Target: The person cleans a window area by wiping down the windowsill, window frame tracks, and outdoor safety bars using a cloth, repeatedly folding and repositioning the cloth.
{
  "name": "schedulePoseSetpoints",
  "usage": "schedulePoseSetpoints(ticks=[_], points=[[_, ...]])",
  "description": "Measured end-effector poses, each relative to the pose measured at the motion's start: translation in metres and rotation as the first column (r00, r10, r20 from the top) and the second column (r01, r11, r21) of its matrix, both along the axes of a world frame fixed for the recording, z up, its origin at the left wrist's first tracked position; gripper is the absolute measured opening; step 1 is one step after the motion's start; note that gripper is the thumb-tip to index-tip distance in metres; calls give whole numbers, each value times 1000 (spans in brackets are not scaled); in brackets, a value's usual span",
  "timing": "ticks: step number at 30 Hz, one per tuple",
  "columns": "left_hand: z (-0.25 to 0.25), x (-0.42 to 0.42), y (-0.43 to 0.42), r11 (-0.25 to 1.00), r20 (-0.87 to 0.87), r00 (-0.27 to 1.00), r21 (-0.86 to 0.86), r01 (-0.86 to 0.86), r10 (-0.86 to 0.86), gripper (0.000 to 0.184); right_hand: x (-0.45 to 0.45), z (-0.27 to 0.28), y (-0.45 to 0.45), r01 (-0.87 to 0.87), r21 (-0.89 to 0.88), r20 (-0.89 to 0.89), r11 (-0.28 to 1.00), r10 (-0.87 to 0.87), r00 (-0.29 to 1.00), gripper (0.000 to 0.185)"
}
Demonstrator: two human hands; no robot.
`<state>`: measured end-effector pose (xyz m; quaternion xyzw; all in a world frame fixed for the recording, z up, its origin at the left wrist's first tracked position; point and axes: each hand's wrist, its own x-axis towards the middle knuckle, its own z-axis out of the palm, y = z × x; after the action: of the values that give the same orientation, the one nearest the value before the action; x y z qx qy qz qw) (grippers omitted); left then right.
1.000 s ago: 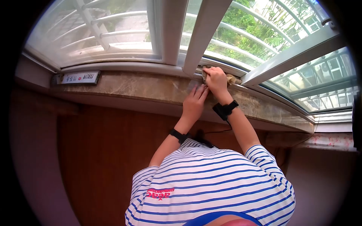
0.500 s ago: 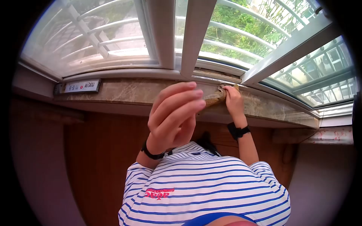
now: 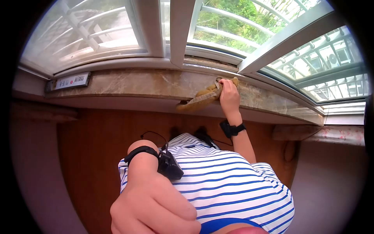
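My right hand [image 3: 230, 95] grips a yellowish-brown cloth [image 3: 206, 95] on the marble window sill [image 3: 156, 84]. Part of the cloth hangs over the sill's front edge to the left of that hand. Raised close to the camera, my left hand [image 3: 156, 206] is at the bottom left in front of the striped shirt. Its fingers are curled and their tips run out of sight, so what they hold, if anything, is hidden. Both wrists wear black straps. Behind the cloth lies the window track [image 3: 210, 64], with dirt visible in it.
A white and grey box [image 3: 70, 81] with printed writing lies at the sill's left end. White window frames [image 3: 181, 31] stand behind the sill, with curved white bars outside. A pinkish patterned cloth [image 3: 343, 135] is at the right. Thin cables hang over the brown floor [image 3: 97, 156].
My left hand has left the sill and come up toward my face, its fingers now curled. My right hand has drawn the cloth from the track onto the sill. The view has shifted slightly.
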<state>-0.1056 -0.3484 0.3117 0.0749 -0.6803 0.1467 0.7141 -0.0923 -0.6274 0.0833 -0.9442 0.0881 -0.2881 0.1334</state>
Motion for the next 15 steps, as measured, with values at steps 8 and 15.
schedulePoseSetpoints(ticks=[8,15], points=[[-183,68,-95,103,152,546,907,-409,824,32,-7,23,-19,-186,269,110,945,162,981,17],[-211,56,-129,-22,214,652,957,-290,728,46,-40,108,-39,-413,274,484,869,246,840,11]])
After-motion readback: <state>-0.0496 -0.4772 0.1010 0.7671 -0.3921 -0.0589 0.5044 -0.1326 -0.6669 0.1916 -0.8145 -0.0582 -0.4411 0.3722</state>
